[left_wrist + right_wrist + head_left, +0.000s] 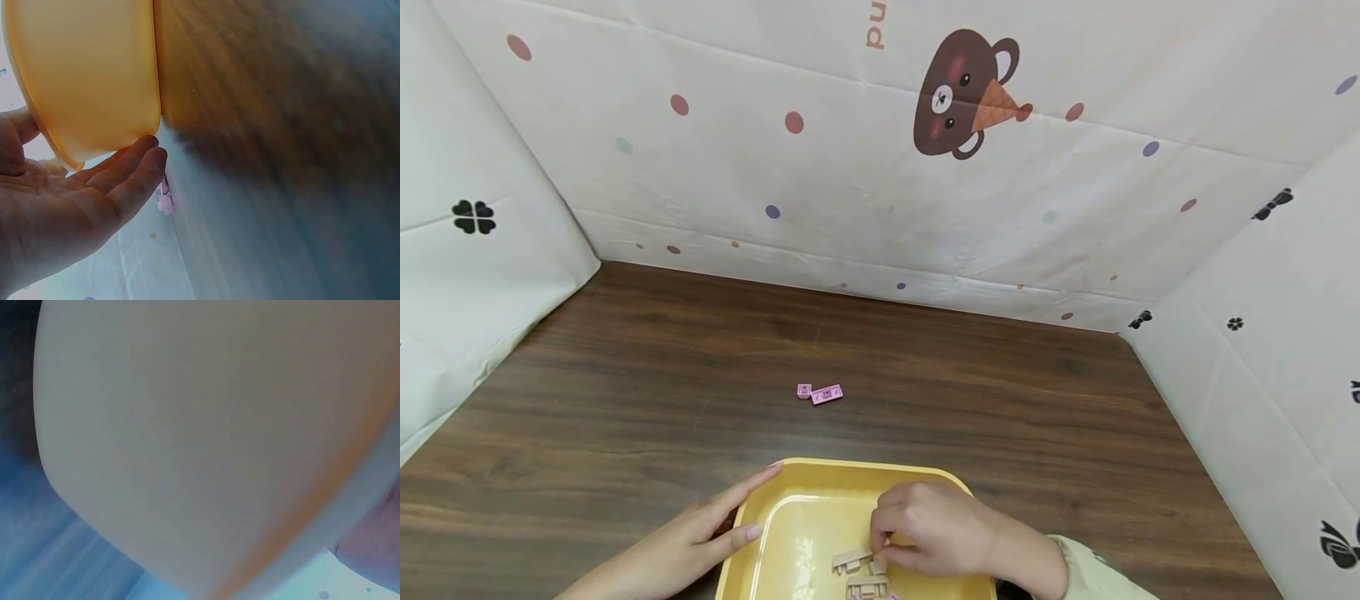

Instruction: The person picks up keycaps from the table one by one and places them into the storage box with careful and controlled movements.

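A yellow plastic tray [805,508] stands at the near edge of the head view, its near side cut off by the frame. My left hand [688,533] holds its left wall, thumb over the rim and fingers along the outside; the left wrist view shows those fingers [128,165] against the outer wall. Inside the tray, my right hand [928,529] pinches a small beige toy brick [879,566], partly covered by the fingertips. Just beside it lie a long beige brick piece [850,558] and a beige piece with an openwork front [867,588]. The right wrist view mostly shows the tray's outer wall [187,425].
Two small pink printed pieces, a short one [804,391] and a longer one [827,395], lie on the dark wooden table [700,358] beyond the tray. White printed sheeting [850,167] walls the table at the back and both sides.
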`<state>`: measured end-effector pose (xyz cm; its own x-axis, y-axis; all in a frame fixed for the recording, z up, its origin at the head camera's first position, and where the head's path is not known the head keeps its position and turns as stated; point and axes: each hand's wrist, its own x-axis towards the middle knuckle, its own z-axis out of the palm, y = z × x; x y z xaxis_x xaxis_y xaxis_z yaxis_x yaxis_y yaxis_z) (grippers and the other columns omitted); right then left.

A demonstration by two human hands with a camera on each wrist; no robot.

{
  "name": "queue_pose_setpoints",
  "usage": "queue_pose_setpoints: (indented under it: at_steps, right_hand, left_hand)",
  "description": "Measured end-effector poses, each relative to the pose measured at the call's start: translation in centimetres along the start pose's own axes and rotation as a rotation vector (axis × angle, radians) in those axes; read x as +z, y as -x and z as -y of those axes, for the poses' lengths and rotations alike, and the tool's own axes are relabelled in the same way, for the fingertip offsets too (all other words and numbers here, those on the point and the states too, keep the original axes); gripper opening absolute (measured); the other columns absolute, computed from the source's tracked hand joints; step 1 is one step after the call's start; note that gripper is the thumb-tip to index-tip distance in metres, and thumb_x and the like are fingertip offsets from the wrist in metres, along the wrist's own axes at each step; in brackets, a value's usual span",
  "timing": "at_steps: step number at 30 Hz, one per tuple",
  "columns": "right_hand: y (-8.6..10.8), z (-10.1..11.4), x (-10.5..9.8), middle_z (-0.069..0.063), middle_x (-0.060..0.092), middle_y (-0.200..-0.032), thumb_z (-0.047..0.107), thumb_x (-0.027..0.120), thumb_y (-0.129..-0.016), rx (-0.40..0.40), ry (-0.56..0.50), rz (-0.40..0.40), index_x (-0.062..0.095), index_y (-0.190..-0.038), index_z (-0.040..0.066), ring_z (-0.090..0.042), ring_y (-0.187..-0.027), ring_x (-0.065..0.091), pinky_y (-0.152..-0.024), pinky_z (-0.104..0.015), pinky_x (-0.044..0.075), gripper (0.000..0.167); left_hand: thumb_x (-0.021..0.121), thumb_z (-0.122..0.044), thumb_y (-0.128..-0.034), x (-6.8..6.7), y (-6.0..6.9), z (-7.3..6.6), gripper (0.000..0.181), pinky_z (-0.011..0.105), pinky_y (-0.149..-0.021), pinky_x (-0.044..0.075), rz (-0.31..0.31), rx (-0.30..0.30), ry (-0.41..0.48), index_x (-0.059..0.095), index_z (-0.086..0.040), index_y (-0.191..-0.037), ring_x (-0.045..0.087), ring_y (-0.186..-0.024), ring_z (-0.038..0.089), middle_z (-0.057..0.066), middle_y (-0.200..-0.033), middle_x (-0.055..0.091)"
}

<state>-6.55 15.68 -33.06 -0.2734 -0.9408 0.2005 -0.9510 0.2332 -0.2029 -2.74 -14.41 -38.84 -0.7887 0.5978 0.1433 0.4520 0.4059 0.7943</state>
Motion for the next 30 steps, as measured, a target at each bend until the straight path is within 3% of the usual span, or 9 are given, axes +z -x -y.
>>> queue_pose_setpoints:
  at_steps: [7,18,21,24,30]
  right_hand:
    - [0.1,-0.2,-0.4,0.013,0.055,-0.07,0.014,0.074,-0.074,0.019,0.096,-0.067,0.059,-0.072,0.019,0.005,-0.065,0.048,-0.065,-0.01,0.042,0.016]
    - [0.0,-1.8,-0.5,0.008,0.058,-0.074,0.006,0.073,-0.071,0.043,0.13,-0.203,0.061,-0.076,0.013,-0.003,-0.068,0.051,-0.066,-0.016,0.043,0.015]
    - [-0.1,-2.3,-0.4,0.004,0.062,-0.085,0.011,0.072,-0.075,0.072,0.169,-0.213,0.064,-0.086,0.012,-0.007,-0.079,0.056,-0.07,-0.021,0.045,0.013]
    - [0.0,-2.7,-0.3,-0.002,0.063,-0.102,0.018,0.07,-0.079,0.114,0.202,-0.199,0.065,-0.099,0.011,-0.014,-0.097,0.058,-0.079,-0.028,0.047,0.022]
    - [0.2,-3.3,-0.2,-0.009,0.05,-0.131,0.035,0.056,-0.09,0.199,0.259,-0.112,0.056,-0.124,0.013,-0.027,-0.122,0.044,-0.094,-0.042,0.04,0.041]
  left_hand:
    - [0.047,-0.018,-0.0959,-0.1,-0.1,0.0,0.054,0.02,-0.089,0.04,0.01,0.001,0.035,0.025,-0.016,-0.145,0.046,-0.116,0.006,0.01,-0.138,0.042]
    - [0.047,-0.019,-0.096,-0.1,-0.1,0.0,0.054,0.021,-0.089,0.04,0.013,-0.004,0.027,0.025,-0.017,-0.145,0.044,-0.118,0.006,0.007,-0.141,0.04]
    - [0.048,-0.019,-0.0957,-0.1,-0.1,0.1,0.054,0.02,-0.09,0.04,0.004,0.004,0.018,0.026,-0.017,-0.145,0.042,-0.12,0.005,0.004,-0.143,0.036]
    - [0.048,-0.019,-0.0956,-0.1,-0.1,0.1,0.053,0.02,-0.09,0.04,-0.001,0.008,0.013,0.026,-0.017,-0.144,0.041,-0.121,0.005,0.002,-0.144,0.035]
    - [0.048,-0.017,-0.0956,-0.1,-0.1,0.2,0.054,0.02,-0.087,0.041,0.009,0.021,0.043,0.026,-0.015,-0.145,0.046,-0.116,0.006,0.007,-0.142,0.037]
